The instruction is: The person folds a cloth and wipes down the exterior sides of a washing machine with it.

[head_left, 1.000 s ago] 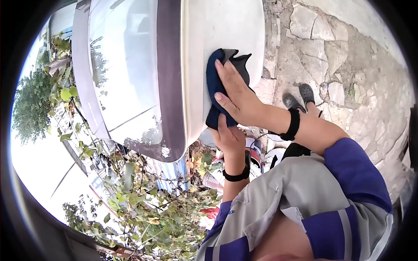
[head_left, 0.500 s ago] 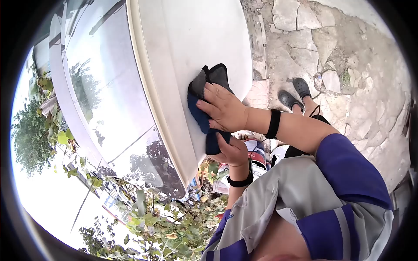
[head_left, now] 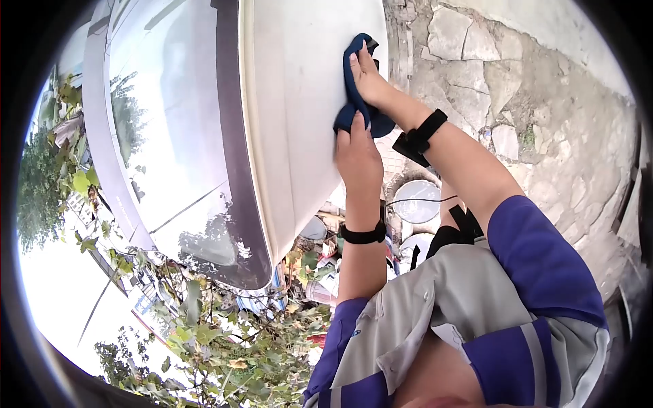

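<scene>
Outdoor daylight was recorded. The ground was paved with irregular, cracked stones [head_left: 479, 85], bordered at upper right by a pale strip [head_left: 571, 37]; wall or concrete could not be determined. Leafy vines [head_left: 224, 340], partly yellowed, were noted below; a tree [head_left: 35, 194] was seen far left, beside overexposed sky [head_left: 64, 289].

On the panel [head_left: 299, 102], by its right edge, lies the cloth [head_left: 352, 92]; window [head_left: 177, 122] along the left edge, paving [head_left: 469, 81] past the right, leaves [head_left: 218, 333] off its near end.
</scene>
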`<move>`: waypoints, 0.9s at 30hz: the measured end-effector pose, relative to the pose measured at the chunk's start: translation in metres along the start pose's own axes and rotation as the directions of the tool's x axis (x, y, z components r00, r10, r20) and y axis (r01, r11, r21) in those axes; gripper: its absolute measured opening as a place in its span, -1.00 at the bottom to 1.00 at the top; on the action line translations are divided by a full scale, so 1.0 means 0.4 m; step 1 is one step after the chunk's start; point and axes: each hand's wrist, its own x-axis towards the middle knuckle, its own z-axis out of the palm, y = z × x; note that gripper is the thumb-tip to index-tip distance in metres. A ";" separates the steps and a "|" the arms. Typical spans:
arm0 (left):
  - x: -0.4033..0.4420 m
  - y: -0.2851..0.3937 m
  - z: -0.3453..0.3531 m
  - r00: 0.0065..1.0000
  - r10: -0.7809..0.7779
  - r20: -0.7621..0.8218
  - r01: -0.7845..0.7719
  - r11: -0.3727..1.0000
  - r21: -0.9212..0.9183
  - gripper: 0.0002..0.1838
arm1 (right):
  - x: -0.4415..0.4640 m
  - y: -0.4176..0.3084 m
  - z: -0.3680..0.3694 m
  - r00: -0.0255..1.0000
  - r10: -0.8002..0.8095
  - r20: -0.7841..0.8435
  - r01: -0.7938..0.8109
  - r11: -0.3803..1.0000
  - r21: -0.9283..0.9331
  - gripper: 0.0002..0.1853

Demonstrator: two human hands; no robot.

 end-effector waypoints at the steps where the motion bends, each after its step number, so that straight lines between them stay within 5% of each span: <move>1: -0.042 -0.017 0.001 1.000 -0.022 0.004 0.022 1.000 -0.016 -0.62 | -0.044 -0.021 0.000 0.987 0.147 0.063 -0.148 0.989 0.010 -0.20; 2: -0.085 -0.033 0.002 0.999 -0.046 0.008 0.047 0.999 -0.029 -0.63 | -0.088 -0.044 -0.003 0.948 0.285 0.143 -0.286 0.958 -0.017 -0.23; 5: -0.200 -0.047 -0.032 0.988 -0.146 0.060 0.149 0.987 -0.062 -0.65 | -0.216 -0.008 0.054 0.935 0.312 0.169 -0.323 0.946 0.040 -0.23; 7: -0.233 -0.007 -0.086 0.938 -0.328 0.109 0.342 0.926 -0.157 -0.62 | -0.322 0.154 0.131 0.979 -0.165 0.117 0.171 0.985 -0.038 -0.26; 9: -0.260 0.012 -0.115 0.916 -0.393 0.077 0.400 0.893 -0.208 -0.57 | -0.364 0.205 0.165 0.941 -0.318 0.113 0.329 0.940 -0.090 -0.28; 11: -0.314 -0.023 -0.091 0.901 -0.426 0.080 0.433 0.871 -0.231 -0.51 | -0.423 0.113 0.138 0.850 -0.494 0.183 0.514 0.703 -0.491 -0.33; 13: -0.372 -0.070 -0.039 0.750 -0.606 0.265 0.657 0.637 -0.403 -0.52 | -0.470 -0.007 0.115 0.802 -0.544 0.247 0.561 0.546 -0.622 -0.39; 15: -0.394 -0.087 -0.012 0.551 -0.706 0.445 0.758 0.200 -0.621 -0.53 | -0.512 -0.116 0.093 0.825 -0.483 0.292 0.562 0.653 -0.507 -0.30; 16: -0.395 -0.084 -0.007 0.470 -0.715 0.517 0.735 -0.008 -0.678 -0.54 | -0.544 -0.173 0.072 0.881 -0.355 0.312 0.454 0.820 -0.350 -0.24; 18: -0.369 -0.062 -0.008 0.439 -0.703 0.560 0.645 -0.188 -0.741 -0.55 | -0.536 -0.312 0.017 0.900 0.004 0.437 0.075 0.984 -0.164 -0.18; 22: -0.268 -0.024 -0.002 0.464 -0.685 0.562 0.482 -0.337 -0.809 -0.55 | -0.475 -0.311 -0.036 0.802 -0.007 0.597 0.297 0.873 -0.388 -0.18; 24: -0.219 0.003 0.004 0.472 -0.697 0.540 0.403 -0.374 -0.835 -0.56 | -0.439 -0.316 -0.050 0.809 -0.065 0.584 0.352 0.850 -0.392 -0.36; 26: -0.165 0.031 0.018 0.466 -0.723 0.510 0.329 -0.393 -0.859 -0.56 | -0.338 -0.401 -0.108 0.675 0.117 0.729 0.240 0.899 -0.366 -0.50; 27: -0.135 0.047 0.032 0.454 -0.745 0.488 0.280 -0.401 -0.872 -0.56 | -0.289 -0.354 -0.109 0.698 -0.097 0.710 0.368 0.899 -0.239 -0.61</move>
